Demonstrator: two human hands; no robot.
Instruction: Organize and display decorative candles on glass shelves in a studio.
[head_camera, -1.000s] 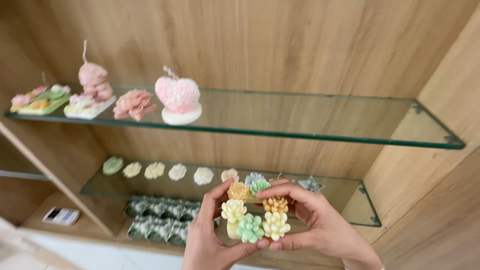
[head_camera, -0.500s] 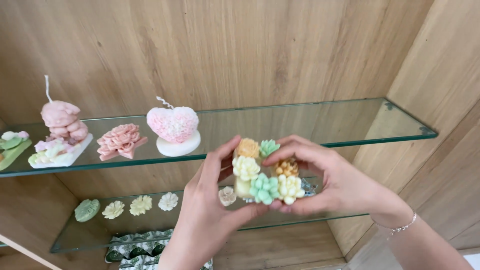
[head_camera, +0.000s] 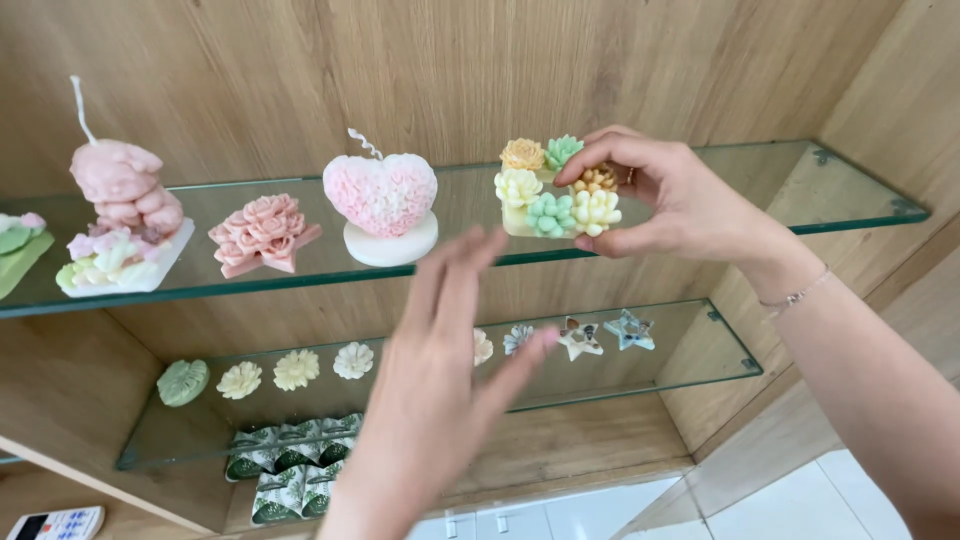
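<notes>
A flower candle (head_camera: 556, 188) is held in the right hand (head_camera: 680, 200), pinched between thumb below and fingers above, at the level of the upper glass shelf (head_camera: 700, 190) and just over its front part. The candle is seen as a pale block topped with a cluster of small moulded blooms: orange, mint green, cream, yellow-green and a speckled brown one. The left hand (head_camera: 445, 370) is spread open and empty, lower down and in front of the shelves, touching nothing.

On the upper shelf, left of the candle, a pink heart candle (head_camera: 381, 193) with a white wick is set on a round white base; further left lie a pink flower star (head_camera: 262, 233) and a pink bear figure (head_camera: 125, 195) on a white slab. On the lower glass shelf (head_camera: 690, 350) a green leaf, cream flowers and two star pieces (head_camera: 605, 335) are lined up. Beneath it, green-and-white patterned packets (head_camera: 290, 475) are stacked in rows. A white remote (head_camera: 55, 523) is seen at the bottom left corner.
</notes>
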